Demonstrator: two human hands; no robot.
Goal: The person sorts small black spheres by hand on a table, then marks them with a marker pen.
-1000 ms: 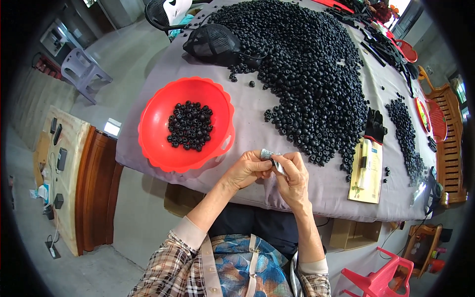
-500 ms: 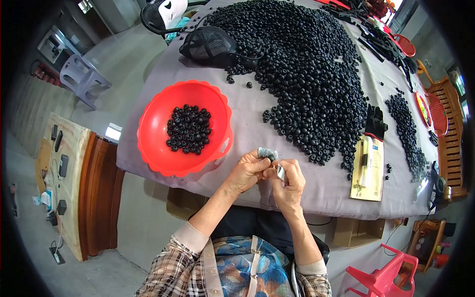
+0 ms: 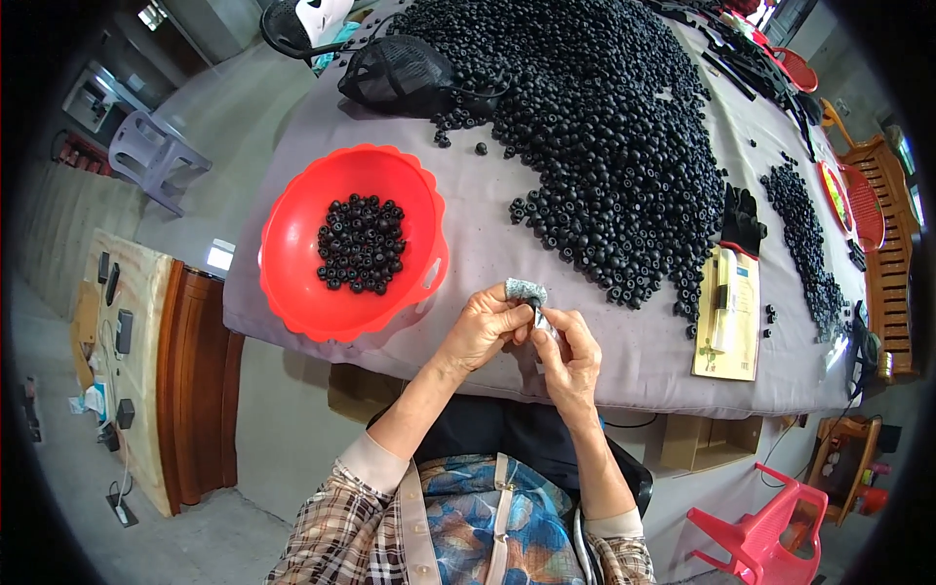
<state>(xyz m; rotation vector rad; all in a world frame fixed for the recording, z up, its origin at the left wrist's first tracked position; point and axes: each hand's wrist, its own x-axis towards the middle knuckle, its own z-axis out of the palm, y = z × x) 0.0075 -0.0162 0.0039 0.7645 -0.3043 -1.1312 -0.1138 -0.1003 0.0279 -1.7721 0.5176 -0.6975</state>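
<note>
Close together at the table's near edge, both my hands are closed. My left hand (image 3: 478,330) pinches a small black round part (image 3: 532,303), mostly hidden by the fingers. A grey cloth cover (image 3: 525,290) wraps one of its fingertips. My right hand (image 3: 573,363) grips a small shiny metal piece (image 3: 543,324) against that part; its exact kind is hidden. To the left stands a red scalloped bowl (image 3: 292,263) with several black round parts (image 3: 361,244) inside. Beyond my hands spreads a large heap of similar black parts (image 3: 614,166).
A black mesh bag (image 3: 395,76) lies at the heap's left edge. On the right are a yellow card package (image 3: 743,327), a black glove (image 3: 743,219) and a smaller pile of black parts (image 3: 804,239). A pink plastic chair (image 3: 770,522) and cardboard box (image 3: 707,444) sit below the table.
The whole view has shifted slightly, so the table and bowl appear a little higher and further left. My hands stay together, with the metal piece now tilted more upright against the black part.
</note>
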